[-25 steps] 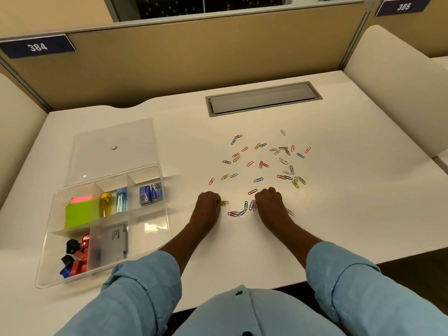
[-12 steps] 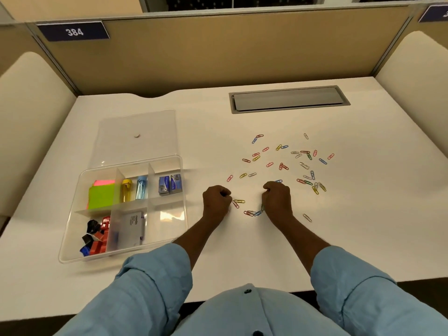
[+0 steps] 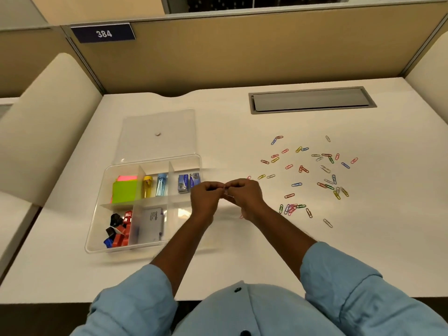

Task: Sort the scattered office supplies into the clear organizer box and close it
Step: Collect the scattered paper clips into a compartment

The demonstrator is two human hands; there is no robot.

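Observation:
The clear organizer box stands open at the left of the desk, and its lid lies flat behind it. Coloured paper clips are scattered on the right, with a small heap nearer me. My left hand and my right hand are raised together just right of the box's front right compartment. Both are closed, with a few paper clips pinched between their fingertips. Motion blur hides how many each holds.
The box holds green and pink sticky notes, a yellow tube, a blue tube, staple boxes, binder clips and a white pack. A grey cable hatch sits at the back, below the partition.
Both hands have lifted off the desk with gathered paper clips and moved left toward the box. A small heap of clips stays where they were.

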